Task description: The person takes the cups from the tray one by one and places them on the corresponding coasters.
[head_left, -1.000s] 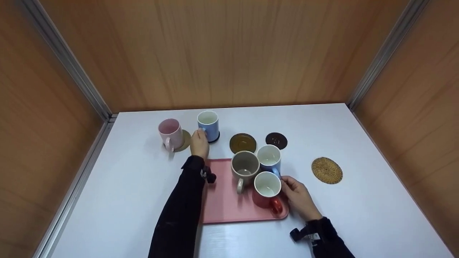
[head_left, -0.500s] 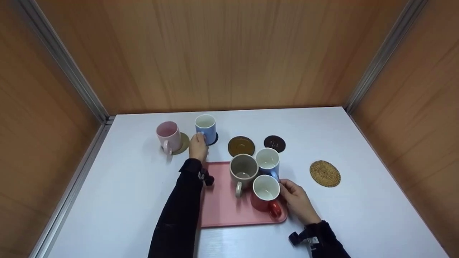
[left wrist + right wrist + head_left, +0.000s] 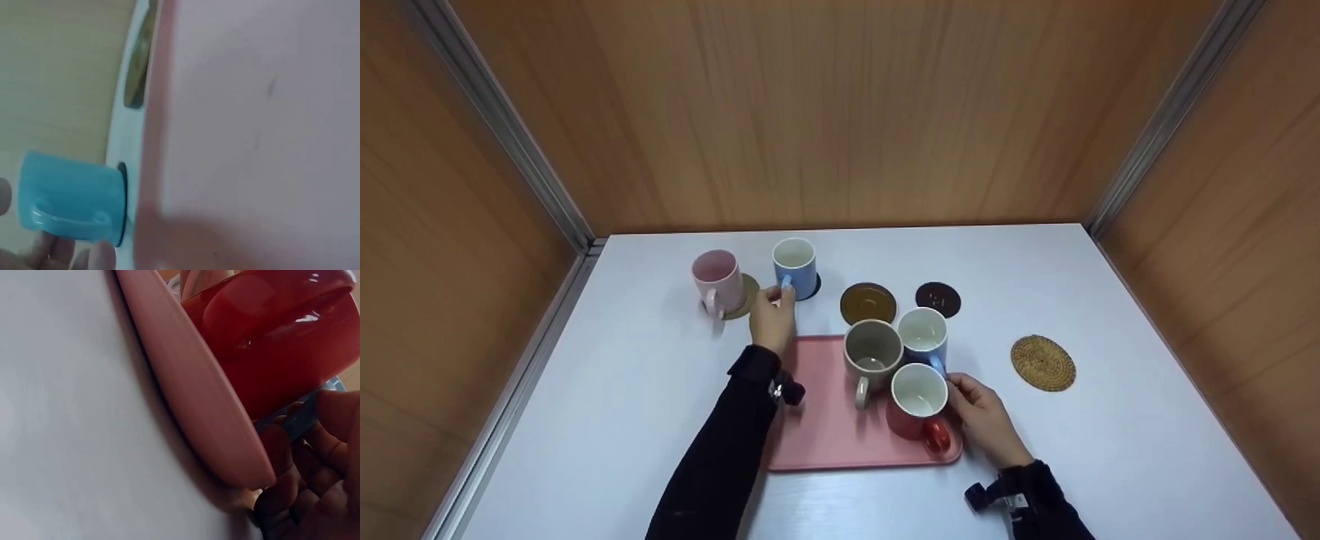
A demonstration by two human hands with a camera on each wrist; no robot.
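Note:
A light blue mug (image 3: pixel 799 274) stands on a dark coaster (image 3: pixel 817 283) at the back left. My left hand (image 3: pixel 772 321) is right by its handle, thumb and fingers apart; in the left wrist view the handle (image 3: pixel 70 220) shows bare above the fingertips (image 3: pixel 102 256). With thumb and fingers, my right hand (image 3: pixel 986 420) pinches the handle of a second blue mug (image 3: pixel 924 330) on the pink tray (image 3: pixel 817 431). Close in front of that hand is a red mug (image 3: pixel 906 424), which hides part of the second blue mug in the right wrist view.
A grey-beige mug (image 3: pixel 873 351) shares the tray. To the left, a pink mug (image 3: pixel 721 291) stands partly over a tan coaster (image 3: pixel 751 295). Behind the tray lie a brown coaster (image 3: pixel 868 303) and a dark button-like coaster (image 3: pixel 938 298); a woven coaster (image 3: pixel 1043 363) lies right.
My left hand has let go of the light blue mug's handle and drawn back slightly toward me. That mug stays on its coaster. The right hand keeps its pinch.

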